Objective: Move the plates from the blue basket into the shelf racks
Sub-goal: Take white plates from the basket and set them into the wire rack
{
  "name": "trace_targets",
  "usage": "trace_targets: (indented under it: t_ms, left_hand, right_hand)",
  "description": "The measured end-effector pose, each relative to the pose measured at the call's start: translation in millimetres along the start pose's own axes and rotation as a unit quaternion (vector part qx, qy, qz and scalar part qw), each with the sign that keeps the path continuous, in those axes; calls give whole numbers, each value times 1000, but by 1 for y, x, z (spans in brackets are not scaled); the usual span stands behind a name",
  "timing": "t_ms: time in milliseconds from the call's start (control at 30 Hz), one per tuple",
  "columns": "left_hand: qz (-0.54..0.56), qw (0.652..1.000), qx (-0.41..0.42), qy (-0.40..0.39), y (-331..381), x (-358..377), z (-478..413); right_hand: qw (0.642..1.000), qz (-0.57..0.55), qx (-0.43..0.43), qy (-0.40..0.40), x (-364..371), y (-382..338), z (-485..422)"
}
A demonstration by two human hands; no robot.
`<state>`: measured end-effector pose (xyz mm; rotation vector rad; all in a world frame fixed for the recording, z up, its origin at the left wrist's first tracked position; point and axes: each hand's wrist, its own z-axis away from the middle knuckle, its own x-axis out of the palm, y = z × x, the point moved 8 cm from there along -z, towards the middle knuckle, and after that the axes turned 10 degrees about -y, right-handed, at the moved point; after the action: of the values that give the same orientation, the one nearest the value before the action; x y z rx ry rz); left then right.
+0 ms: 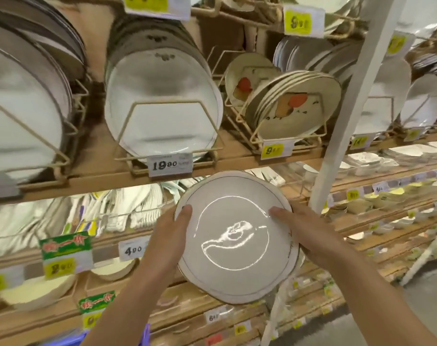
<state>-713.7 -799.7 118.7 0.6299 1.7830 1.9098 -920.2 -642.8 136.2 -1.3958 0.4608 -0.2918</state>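
Under the upper shelf, left hand and right hand grip a gold-rimmed plate, thumbs on top, fingers hidden. Wire racks above hold leaning plates. Blue basket cut off, contents unseen.

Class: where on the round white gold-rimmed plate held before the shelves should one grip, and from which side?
Opposite rim edges of the round white gold-rimmed plate, from left and right, as the left hand and right hand do, thumbs on its face: a thin disc offers only its rim.
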Motion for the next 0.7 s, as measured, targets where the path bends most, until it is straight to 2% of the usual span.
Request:
trace_targets:
  t_ms: [133,267,333,400,467,567,633,700]
  left_hand:
    - [-17,995,43,87,27,-36,4]
    - [-73,984,98,127,66,-55,18]
    - [-130,975,145,105,98,-56,22]
    - [-220,955,193,50,135,-47,23]
    - [-321,920,225,0,167,-34,19]
    - [-441,866,227,-63,194,-12,13]
    - [-474,846,233,-77,207,-1,12]
    - [-473,845,239,-73,217,4,12]
  right_hand:
    - [994,35,-26,-103,27,-29,-30]
    - [977,87,-63,-184,44,-72,-47]
    - [963,126,-91,-222,50,-98,-51]
    - [949,138,-119,-258,56,-121,-55]
    - [938,135,-151,-280,63,-140,-55]
    - [926,135,-194,-294,66,-150,-58]
    - [922,123,-202,-307,67,-150,-57]
    - [922,104,-237,-288,64,-154,-57]
